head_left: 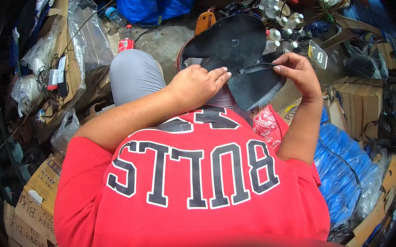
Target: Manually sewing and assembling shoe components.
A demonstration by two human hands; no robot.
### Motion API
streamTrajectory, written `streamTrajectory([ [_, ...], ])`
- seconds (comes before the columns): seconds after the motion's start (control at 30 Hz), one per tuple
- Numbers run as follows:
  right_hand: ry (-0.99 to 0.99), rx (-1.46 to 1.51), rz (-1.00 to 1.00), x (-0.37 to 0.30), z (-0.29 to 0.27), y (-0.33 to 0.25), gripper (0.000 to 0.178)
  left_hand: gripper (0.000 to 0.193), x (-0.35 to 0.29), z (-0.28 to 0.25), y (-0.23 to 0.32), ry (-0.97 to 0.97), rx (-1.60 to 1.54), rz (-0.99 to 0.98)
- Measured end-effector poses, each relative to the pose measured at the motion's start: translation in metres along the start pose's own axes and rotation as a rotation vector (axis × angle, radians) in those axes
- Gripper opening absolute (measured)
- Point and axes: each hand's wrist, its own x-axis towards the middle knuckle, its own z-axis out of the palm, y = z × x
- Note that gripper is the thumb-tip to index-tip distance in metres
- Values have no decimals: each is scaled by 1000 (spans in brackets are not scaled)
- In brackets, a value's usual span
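Observation:
A black leather-like piece (238, 37) with broad rounded panels lies across my lap, its left rim edged in brown. An orange-brown tab (205, 22) with holes stands up at its far left. My left hand (197, 83) holds the near edge of the piece, fingers laid over it and thumb hidden. With thumb and forefinger, my right hand (299, 75) pinches the upper right corner of a smaller black flap (255, 84). A grey, rough-looking strip (257, 68) runs along the flap's top edge.
Several white-capped bottles (284, 23) stand at the far right. A red-labelled bottle (126, 39) stands beyond my left knee (136, 73), near a blue bag (157, 0). Cardboard boxes (360, 102) and blue plastic wrapping (338, 159) lie at the right; clear plastic (85, 33) is at the left.

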Motion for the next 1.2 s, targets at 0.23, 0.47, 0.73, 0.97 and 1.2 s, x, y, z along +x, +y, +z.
streamTrajectory([
  [0.23,-56,-897,-581,-22,92,-26,10,38,11,5,7,52,-370,-172],
  [0.47,129,-1027,-509,-20,134,24,5,38,2,11,5,100,-414,-192],
  [0.73,136,-727,-451,-18,133,14,8,57,-3,-1,8,214,-178,-168],
  [0.97,361,150,-576,8,89,-50,22,41,21,-44,-40,416,-409,-273],
  [1.2,380,143,-603,43,88,-85,37,36,2,-121,-94,732,-1321,-282],
])
